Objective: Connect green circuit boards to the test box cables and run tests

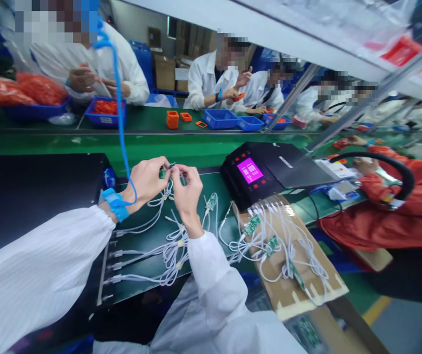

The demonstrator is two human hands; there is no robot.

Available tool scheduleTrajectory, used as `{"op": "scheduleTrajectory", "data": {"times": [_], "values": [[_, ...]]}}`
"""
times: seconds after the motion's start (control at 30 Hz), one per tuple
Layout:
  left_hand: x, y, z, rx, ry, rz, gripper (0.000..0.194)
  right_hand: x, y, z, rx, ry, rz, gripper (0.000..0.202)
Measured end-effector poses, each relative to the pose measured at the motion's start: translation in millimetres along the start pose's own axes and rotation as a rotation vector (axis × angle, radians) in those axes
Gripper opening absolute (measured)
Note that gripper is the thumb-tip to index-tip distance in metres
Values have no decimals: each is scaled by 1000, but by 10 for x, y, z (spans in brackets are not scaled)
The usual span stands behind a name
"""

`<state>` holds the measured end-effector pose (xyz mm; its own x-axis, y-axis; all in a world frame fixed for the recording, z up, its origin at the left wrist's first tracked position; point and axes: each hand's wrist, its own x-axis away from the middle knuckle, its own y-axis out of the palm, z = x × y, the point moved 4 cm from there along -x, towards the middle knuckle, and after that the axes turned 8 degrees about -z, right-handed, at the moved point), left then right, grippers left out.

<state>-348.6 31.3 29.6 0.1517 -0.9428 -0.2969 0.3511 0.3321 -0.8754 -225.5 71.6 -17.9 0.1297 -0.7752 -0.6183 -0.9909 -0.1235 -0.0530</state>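
My left hand (147,178), with a blue wrist strap (116,204) and coiled blue cord (119,105), is closed around a small green circuit board (163,172), mostly covered by the fingers. Against the board's right end, my right hand (188,191) is closed in a pinch; what its fingertips hold is hidden. Below both hands lie bundled white cables (174,253), their plugs lined up along the left black box. Just right of my right wrist, another green board (211,201) rests on a white cable.
A black tester (270,169) with a lit magenta screen stands to the right. In front of it, cardboard (307,255) carries cabled boards. Beyond lie blue trays (220,119) and orange frames (172,119). Co-workers sit opposite; an orange sleeve (410,191) is at right.
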Motion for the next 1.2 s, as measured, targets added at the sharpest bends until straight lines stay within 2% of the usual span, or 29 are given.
{"op": "scheduleTrajectory", "data": {"times": [0.3, 0.43, 0.67, 0.97, 1.2], "values": [[4, -6, 24, -120, -90, -40, 17, 36, 97, 65, -71, 46, 0, 11], [9, 5, 9, -128, -60, -43, 17, 30, 118, 115, -120, 78, 1, 12], [-18, 5, -42, 1, 15, 5, 13, 39, 50, 127, -123, 98, -50, 18], [6, 24, -32, -92, 38, -4, 14, 56, 96, 80, -25, 67, -23, 21], [-13, 17, -42, -144, 55, -9, 14, 53, 112, 166, -125, 80, -77, 22]]}}
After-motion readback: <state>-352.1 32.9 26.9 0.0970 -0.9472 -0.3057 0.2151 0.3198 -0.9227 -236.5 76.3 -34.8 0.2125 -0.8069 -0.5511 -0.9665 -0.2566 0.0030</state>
